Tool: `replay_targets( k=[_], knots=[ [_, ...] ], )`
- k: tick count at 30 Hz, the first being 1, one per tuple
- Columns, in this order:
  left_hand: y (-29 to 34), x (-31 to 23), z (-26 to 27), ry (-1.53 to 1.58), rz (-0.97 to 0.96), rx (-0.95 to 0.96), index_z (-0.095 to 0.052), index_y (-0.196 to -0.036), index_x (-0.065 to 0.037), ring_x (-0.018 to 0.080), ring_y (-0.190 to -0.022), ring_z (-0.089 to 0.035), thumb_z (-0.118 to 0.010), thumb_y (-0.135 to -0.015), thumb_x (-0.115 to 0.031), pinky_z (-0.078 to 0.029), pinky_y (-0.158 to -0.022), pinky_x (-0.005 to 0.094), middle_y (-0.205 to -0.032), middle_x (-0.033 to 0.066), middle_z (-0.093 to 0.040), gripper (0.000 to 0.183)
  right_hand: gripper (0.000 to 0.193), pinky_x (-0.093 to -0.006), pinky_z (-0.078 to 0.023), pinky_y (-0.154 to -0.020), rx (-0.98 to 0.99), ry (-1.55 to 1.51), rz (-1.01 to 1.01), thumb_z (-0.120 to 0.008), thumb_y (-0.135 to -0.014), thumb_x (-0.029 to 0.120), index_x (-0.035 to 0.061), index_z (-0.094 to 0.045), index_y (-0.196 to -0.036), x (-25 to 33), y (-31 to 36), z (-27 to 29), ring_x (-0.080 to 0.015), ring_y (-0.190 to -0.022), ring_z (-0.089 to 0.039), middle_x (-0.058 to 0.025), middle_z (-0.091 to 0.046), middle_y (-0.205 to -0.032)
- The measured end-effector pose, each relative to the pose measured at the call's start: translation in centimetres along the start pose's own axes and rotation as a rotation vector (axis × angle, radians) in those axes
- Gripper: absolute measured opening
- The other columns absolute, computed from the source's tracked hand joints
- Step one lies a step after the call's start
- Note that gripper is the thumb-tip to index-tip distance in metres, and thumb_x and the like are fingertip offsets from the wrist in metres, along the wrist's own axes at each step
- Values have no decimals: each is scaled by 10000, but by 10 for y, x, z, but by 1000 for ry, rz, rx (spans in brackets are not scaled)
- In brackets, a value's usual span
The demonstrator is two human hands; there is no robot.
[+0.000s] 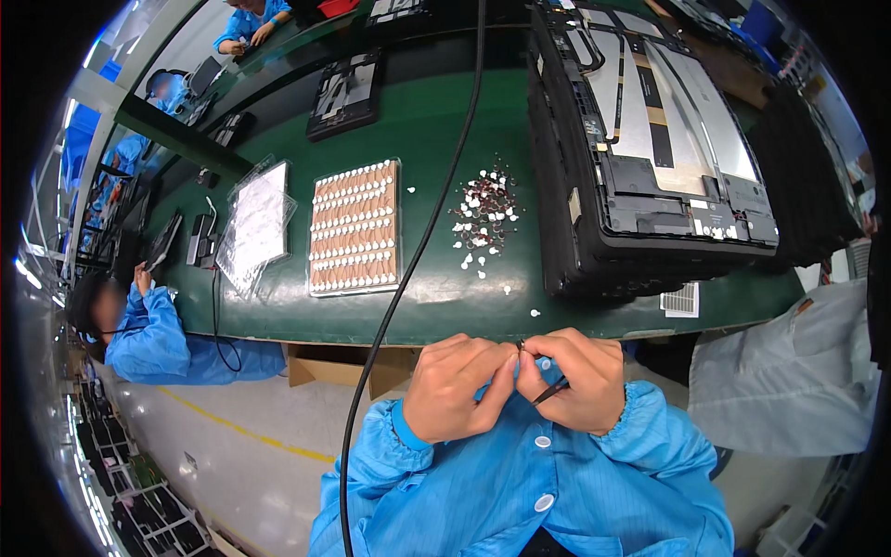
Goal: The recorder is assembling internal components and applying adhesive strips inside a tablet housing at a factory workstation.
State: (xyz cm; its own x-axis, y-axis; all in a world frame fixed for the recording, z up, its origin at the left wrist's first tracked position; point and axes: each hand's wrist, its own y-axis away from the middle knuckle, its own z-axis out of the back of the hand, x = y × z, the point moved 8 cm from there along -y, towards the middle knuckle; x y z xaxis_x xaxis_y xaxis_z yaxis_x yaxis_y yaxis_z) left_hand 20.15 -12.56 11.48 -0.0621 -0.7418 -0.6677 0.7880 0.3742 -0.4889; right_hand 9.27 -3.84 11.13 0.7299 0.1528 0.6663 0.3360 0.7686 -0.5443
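Note:
My left hand (461,385) and my right hand (583,379) meet in front of my chest, just off the near edge of the table. Their fingertips pinch a tiny dark part (521,344), mostly covered by the fingers. A slim black tool, apparently tweezers (549,391), also lies in my right hand, slanting down from its fingers. Beyond my hands is a loose pile of small parts (484,209), white discs with short dark leads. To its left, a tray (313,295) carries rows of similar white-headed pieces on brown strips.
A tall stack of black-framed panels (650,167) stands at the right. Clear plastic sheets (255,223) lie left of the tray. A black cable (408,269) hangs across the view. Another black device (345,93) sits farther back. A co-worker (153,334) sits at the left.

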Motion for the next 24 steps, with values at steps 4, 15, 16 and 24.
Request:
replay_targets(
  k=[4, 15, 16, 24],
  knots=[
    [1, 6, 0, 55, 43, -14, -689, -931, 16, 254, -603, -645, -714, -805, 28, -500, -563, 348, -765, 114, -677, 128, 149, -315, -519, -519, -6, 7, -29, -763, -741, 51, 52, -650, -839, -3, -2, -3, -230, -565, -658, -57, -656, -736],
    [-37, -39, 40, -107, -115, -224, -710, -903, 39, 244, -574, -647, -719, -748, 80, -496, -532, 337, -756, 121, -692, 160, 112, -298, -452, -513, 242, -438, -548, -719, -888, 48, 42, -652, -977, -12, -6, 33, -115, -541, -568, -28, -626, -738],
    [-48, -54, 46, -108, -190, -274, -711, -909, 45, 244, -570, -644, -725, -729, 87, -494, -528, 333, -753, 124, -689, 186, 160, -247, -404, -500, 242, -418, -431, -725, -900, 72, 33, -657, -1039, -1, -19, 56, -53, -534, -516, -1, -612, -707],
    [-192, -136, 36, -344, -640, -194, -701, -930, 37, 270, -643, -635, -759, -717, 98, -488, -561, 339, -793, 132, -671, 229, 228, -217, -477, -712, 11, -331, -176, -686, -974, 202, -20, -673, -1023, -2, -154, 193, -46, -784, -579, -1, -669, -835]
  ],
)
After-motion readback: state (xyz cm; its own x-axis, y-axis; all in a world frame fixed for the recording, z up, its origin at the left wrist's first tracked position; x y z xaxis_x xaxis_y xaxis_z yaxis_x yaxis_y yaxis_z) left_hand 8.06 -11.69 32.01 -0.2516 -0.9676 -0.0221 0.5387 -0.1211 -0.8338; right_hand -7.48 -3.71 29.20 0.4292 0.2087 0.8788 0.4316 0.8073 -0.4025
